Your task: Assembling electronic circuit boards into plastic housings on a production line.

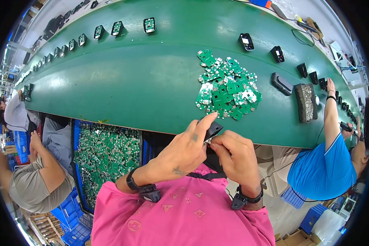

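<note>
Just past the table's front edge, my left hand is closed around a small black plastic housing, held tilted. My right hand pinches at the housing's lower end. A thin pale edge shows between the two hands, but what the right fingertips hold is too small to make out. Directly beyond my hands, a loose pile of green circuit boards lies on the green table.
Black housings with boards form a row at the far left. Other black housings line the right, by a dark oblong case and a grey block. A bin of boards stands left; a blue-sleeved co-worker reaches in from the right.
</note>
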A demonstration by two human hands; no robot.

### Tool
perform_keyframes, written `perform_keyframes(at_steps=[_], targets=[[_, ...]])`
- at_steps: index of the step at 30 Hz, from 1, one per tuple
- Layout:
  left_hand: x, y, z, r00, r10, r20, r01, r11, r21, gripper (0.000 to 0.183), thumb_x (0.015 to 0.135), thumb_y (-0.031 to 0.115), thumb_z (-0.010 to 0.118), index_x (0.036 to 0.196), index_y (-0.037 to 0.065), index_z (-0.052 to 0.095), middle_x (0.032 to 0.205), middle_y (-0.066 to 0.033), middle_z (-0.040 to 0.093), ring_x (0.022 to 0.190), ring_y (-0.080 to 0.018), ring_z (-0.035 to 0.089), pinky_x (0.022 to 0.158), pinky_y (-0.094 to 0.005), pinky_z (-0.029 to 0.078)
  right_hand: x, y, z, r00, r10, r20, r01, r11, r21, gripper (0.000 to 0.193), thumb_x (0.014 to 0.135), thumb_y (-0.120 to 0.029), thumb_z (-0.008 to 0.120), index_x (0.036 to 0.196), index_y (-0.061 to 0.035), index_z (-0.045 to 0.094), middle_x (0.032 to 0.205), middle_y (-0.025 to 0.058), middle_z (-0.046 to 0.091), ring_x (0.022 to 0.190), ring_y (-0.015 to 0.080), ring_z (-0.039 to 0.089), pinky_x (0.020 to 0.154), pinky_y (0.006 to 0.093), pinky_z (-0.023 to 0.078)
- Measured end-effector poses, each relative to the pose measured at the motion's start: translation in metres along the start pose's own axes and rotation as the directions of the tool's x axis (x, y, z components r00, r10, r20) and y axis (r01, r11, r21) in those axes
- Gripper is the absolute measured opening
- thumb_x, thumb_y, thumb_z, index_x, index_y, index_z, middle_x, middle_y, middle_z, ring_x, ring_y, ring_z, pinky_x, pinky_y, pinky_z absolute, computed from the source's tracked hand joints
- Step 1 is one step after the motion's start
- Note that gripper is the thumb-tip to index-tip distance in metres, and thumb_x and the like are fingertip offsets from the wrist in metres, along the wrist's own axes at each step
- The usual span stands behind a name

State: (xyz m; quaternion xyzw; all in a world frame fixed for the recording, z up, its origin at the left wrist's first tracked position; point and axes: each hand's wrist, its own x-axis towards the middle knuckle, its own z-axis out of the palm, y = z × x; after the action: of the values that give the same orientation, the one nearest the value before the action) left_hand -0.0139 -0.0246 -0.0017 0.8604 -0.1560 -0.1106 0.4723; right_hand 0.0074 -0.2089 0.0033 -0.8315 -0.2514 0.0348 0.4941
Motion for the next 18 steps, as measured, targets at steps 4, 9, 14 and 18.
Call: perform_keyframes(at_steps=[4, 9, 14, 18], targets=[[0.001, -0.006, 0.01, 0.998, 0.03, -0.046, -0.029, 0.999, 0.038, 0.074, 0.085, -0.002, 0.057, 0.15, 0.002, 0.023, 0.119, -0.0285, 0.05, 0.1, -0.0482, 0.057, 0.086, -0.0507, 0.049, -0.001, 0.005, 0.0, 0.998, 0.064, 0.017, -0.065, 0.997, 0.045, 0.003, 0.084, 0.002, 0.067, 0.085, 0.0026, 0.065, 0.071, 0.0113, 0.06, 0.057, 0.0217, 0.059, 0.053, 0.0333, 0.044], [0.005, -0.018, 0.016, 0.994, 0.059, -0.091, -0.055, 0.998, 0.042, 0.071, 0.087, 0.0, 0.055, 0.15, 0.002, 0.02, 0.114, -0.0269, 0.05, 0.095, -0.0452, 0.06, 0.082, -0.0492, 0.051, -0.001, 0.012, 0.003, 0.982, 0.187, 0.03, -0.189, 0.977, 0.097, 0.005, 0.088, 0.0, 0.067, 0.086, 0.0034, 0.065, 0.071, 0.0061, 0.062, 0.052, 0.012, 0.058, 0.048, 0.0271, 0.042], [0.007, -0.027, 0.007, 0.999, -0.052, -0.015, 0.031, 0.778, -0.628, 0.073, 0.088, -0.004, 0.052, 0.15, 0.008, 0.016, 0.118, -0.0134, 0.046, 0.1, -0.0178, 0.053, 0.083, -0.0304, 0.048, -0.009, 0.023, 0.005, 0.922, 0.381, -0.065, -0.358, 0.906, 0.225, 0.006, 0.093, -0.003, 0.066, 0.093, 0.0024, 0.064, 0.074, 0.002, 0.062, 0.058, 0.0076, 0.06, 0.051, 0.0228, 0.045], [0.005, -0.04, 0.003, 0.998, -0.061, -0.017, 0.033, 0.735, -0.678, 0.08, 0.084, -0.011, 0.055, 0.15, 0.012, 0.016, 0.127, -0.0097, 0.039, 0.092, -0.0104, 0.052, 0.073, -0.0243, 0.05, -0.004, 0.013, 0.018, 0.912, 0.41, -0.018, -0.382, 0.864, 0.327, 0.011, 0.094, -0.006, 0.065, 0.091, 0.003, 0.061, 0.075, 0.0037, 0.063, 0.061, 0.0061, 0.06, 0.053, 0.0224, 0.048]])
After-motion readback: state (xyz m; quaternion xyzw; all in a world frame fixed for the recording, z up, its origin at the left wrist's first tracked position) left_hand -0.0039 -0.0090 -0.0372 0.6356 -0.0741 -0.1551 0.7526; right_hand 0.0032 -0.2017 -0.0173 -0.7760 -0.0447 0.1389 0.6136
